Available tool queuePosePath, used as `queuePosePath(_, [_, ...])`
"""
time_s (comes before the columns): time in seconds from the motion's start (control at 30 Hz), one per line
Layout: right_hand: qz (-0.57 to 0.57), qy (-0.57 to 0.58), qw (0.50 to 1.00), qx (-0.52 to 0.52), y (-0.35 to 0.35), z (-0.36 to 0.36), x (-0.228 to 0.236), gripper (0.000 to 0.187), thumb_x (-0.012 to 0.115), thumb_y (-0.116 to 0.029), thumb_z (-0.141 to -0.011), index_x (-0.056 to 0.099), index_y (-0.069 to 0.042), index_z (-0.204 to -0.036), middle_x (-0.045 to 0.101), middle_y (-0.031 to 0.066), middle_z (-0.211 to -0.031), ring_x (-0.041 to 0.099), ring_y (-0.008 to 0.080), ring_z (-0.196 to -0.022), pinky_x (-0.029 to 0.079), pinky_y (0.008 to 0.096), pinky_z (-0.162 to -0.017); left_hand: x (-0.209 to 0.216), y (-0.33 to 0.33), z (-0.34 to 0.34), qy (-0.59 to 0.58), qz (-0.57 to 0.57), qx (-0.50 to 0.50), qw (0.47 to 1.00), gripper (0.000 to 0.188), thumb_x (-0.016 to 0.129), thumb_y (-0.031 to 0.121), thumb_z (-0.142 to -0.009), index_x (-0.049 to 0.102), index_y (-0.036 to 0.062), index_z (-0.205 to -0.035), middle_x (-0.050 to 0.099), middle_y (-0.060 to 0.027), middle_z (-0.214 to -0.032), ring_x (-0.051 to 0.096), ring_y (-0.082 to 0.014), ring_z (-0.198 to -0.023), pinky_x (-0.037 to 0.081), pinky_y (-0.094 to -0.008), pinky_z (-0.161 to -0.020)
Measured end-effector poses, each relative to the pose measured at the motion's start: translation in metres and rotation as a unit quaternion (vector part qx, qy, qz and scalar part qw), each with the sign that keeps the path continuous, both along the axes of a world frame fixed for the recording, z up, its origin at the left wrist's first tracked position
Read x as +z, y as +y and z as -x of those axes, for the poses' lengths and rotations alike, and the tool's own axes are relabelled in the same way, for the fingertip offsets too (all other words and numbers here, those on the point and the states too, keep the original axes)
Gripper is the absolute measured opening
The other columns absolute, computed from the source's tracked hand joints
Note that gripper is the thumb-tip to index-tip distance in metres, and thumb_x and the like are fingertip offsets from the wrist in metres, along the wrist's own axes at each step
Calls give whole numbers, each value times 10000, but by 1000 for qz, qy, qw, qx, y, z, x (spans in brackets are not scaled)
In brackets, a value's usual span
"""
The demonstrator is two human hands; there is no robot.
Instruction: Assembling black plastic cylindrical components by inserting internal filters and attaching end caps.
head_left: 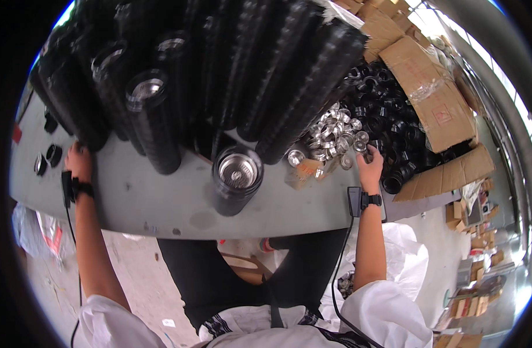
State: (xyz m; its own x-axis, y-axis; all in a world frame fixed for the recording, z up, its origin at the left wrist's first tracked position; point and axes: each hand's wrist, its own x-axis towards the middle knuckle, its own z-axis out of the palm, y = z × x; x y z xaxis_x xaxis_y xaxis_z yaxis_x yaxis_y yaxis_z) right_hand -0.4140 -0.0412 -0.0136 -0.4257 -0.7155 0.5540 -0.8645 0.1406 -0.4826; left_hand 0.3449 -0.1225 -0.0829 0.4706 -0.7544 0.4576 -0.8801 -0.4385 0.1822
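Observation:
My left hand rests on the table at the foot of a black cylinder stack. Its fingers look bent but blur against the dark stack, so I cannot make out a grip. On the right, my right hand is closed around a small silver metal cap at the edge of a pile of silver caps and rings. Between my hands stands a short black cylinder with a silver metal inside. A taller black column, also with a silver top, rises behind it to the left.
Long stacks of black ribbed parts fill the table's far side. An open cardboard box spills black rings at the right. Loose black rings lie far left. The grey table's curved front edge is near my legs; white sacks stand below.

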Motion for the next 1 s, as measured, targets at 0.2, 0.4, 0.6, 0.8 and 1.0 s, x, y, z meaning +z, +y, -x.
queuePosePath(0.2, [-15,32,997,67,-7,-20,-13,478,720,-338,-706,580,-54,-1064,541,175,-1041,499,347,-1012,404,418,-876,-23,-8,-38,-42,30,25,998,295,562,226,-772,603,111,-1041,612,-137,-1000,559,-366,-907,446,-455,-790])
queuePosePath(0.4, [-43,-60,995,69,16,-24,-10,404,769,-305,-646,644,-10,-891,579,162,-873,567,313,-826,461,382,-729,7,14,16,30,55,-1,998,270,573,142,-755,579,59,-1012,599,-177,-975,535,-382,-920,437,-466,-793])
queuePosePath(0.6, [-10,-125,991,53,15,-19,-17,344,716,-256,-722,634,35,-888,591,162,-865,582,272,-785,467,356,-701,23,33,32,34,26,-15,999,343,509,146,-788,542,27,-1109,546,-206,-1120,486,-389,-1041,394,-458,-899])
queuePosePath(0.8, [28,-218,974,48,8,-16,-18,285,632,-233,-828,627,45,-892,611,122,-846,575,190,-783,447,306,-706,9,43,23,-49,-138,3,989,507,409,290,-859,409,46,-1303,370,-231,-1352,359,-418,-1217,294,-463,-1029])
queuePosePath(1.0, [25,-245,967,71,21,-28,7,307,667,-246,-800,577,30,-896,579,111,-824,541,191,-753,438,313,-702,25,67,53,-21,-154,-2,988,568,410,392,-863,382,73,-1332,338,-231,-1376,310,-423,-1257,255,-472,-1053])
